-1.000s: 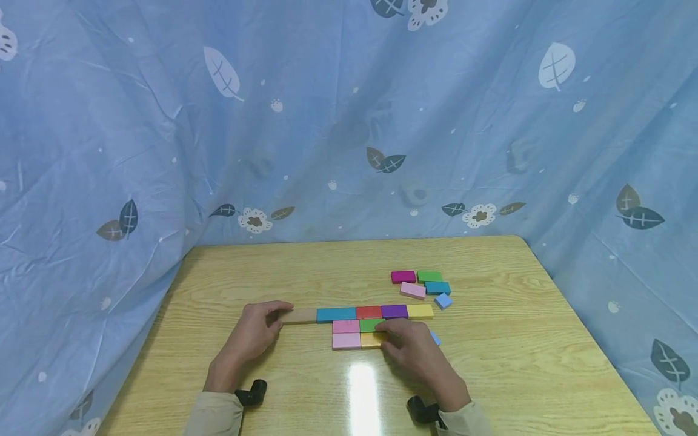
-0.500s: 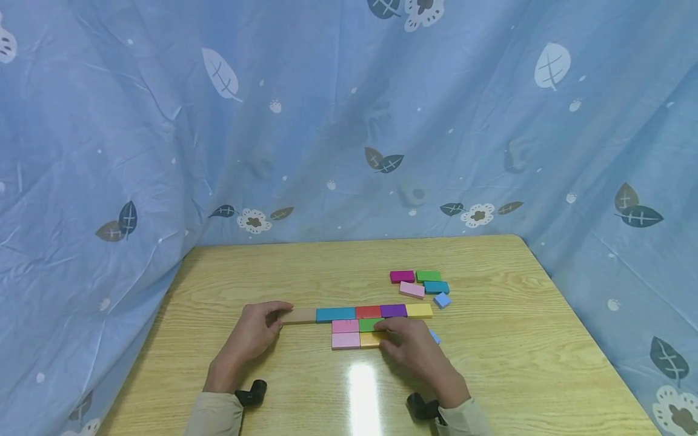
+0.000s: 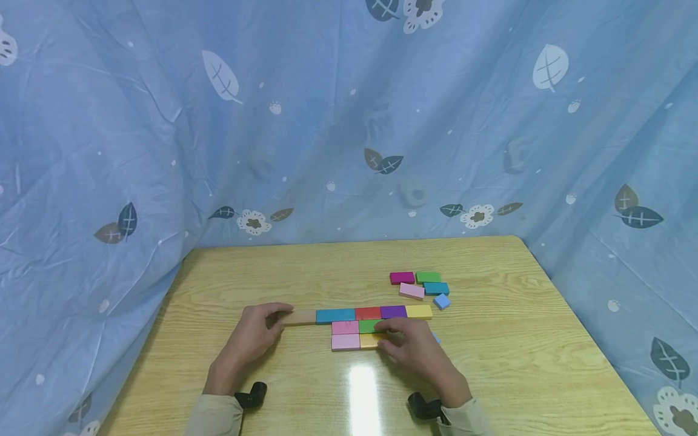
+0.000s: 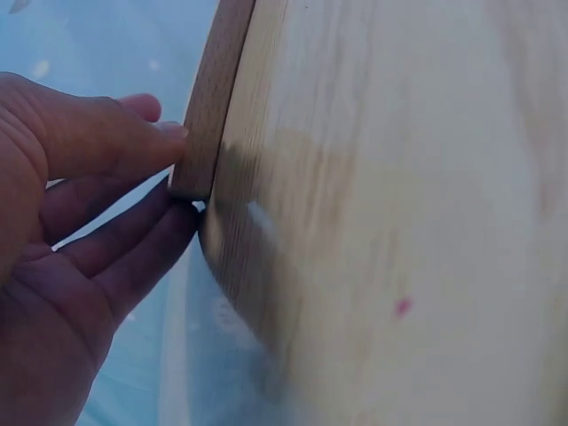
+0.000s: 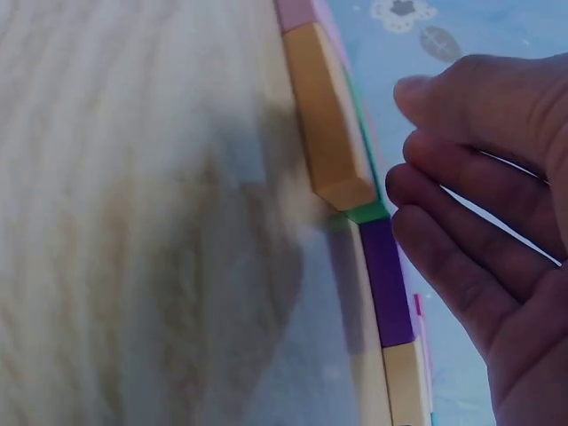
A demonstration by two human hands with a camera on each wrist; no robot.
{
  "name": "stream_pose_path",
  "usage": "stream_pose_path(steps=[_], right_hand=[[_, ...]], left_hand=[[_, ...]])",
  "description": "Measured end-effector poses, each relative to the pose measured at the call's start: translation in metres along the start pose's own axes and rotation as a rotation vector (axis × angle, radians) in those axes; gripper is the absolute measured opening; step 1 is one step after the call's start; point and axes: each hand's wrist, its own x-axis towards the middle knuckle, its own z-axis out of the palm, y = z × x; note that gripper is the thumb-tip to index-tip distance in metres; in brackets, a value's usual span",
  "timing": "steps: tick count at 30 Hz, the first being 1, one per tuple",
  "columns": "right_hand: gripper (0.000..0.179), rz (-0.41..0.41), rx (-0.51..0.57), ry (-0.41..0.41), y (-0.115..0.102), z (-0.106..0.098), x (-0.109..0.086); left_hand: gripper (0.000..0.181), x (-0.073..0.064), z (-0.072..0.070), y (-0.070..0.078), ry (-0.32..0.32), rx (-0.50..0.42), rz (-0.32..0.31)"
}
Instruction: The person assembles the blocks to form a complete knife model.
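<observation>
In the head view, my left hand (image 3: 256, 332) pinches the left end of a plain wooden block (image 3: 300, 317). The left wrist view shows the thumb on that block's side (image 4: 213, 106) and fingers around its end. The wooden block heads a row with a teal block (image 3: 335, 315), a red block (image 3: 368, 313), a purple block (image 3: 393, 311) and a yellow block (image 3: 418, 312). My right hand (image 3: 411, 342) is over the right ends of a green block (image 3: 368, 327) and an orange block (image 3: 369, 342). Its thumb and fingers are apart, relaxed, with nothing between them.
Two pink blocks, an upper one (image 3: 345, 327) and a lower one (image 3: 345, 343), adjoin the green and orange blocks. Loose magenta (image 3: 402, 278), green (image 3: 428, 277), teal (image 3: 436, 289), pink (image 3: 411, 291) and small blue (image 3: 442, 301) blocks lie behind. Another blue piece (image 3: 436, 338) is mostly hidden.
</observation>
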Motion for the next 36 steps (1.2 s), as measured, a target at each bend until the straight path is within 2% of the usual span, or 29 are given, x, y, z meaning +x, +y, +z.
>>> stream_pose_path(steps=[5,10,16,24,27,31,33,36], right_hand=[[0.023,0.068,0.086,0.024,0.002,-0.011,-0.001],[0.022,0.045,0.094,0.098,0.011,-0.026,-0.001],[0.025,0.066,0.100,0.159,0.023,-0.052,-0.001],[0.023,0.103,0.096,0.227,0.050,-0.094,-0.005],[0.022,0.112,0.114,0.248,0.062,-0.110,-0.005],[0.023,0.134,0.117,0.251,0.074,-0.124,-0.006],[0.023,0.153,0.112,0.244,0.080,-0.128,-0.007],[0.023,0.175,0.110,0.234,0.089,-0.132,-0.008]], left_hand=[[0.037,-0.001,-0.001,0.003,0.016,0.013,0.009],[0.037,-0.003,-0.004,0.012,0.052,0.039,0.046],[0.034,-0.004,-0.002,0.034,0.081,0.053,0.138],[0.032,-0.008,0.010,0.062,0.052,0.007,0.175],[0.031,-0.010,0.017,0.070,0.041,0.050,0.251],[0.030,-0.011,0.027,0.076,0.036,0.114,0.390],[0.031,-0.011,0.031,0.080,0.021,0.112,0.420],[0.030,-0.013,0.036,0.085,-0.012,0.101,0.422]])
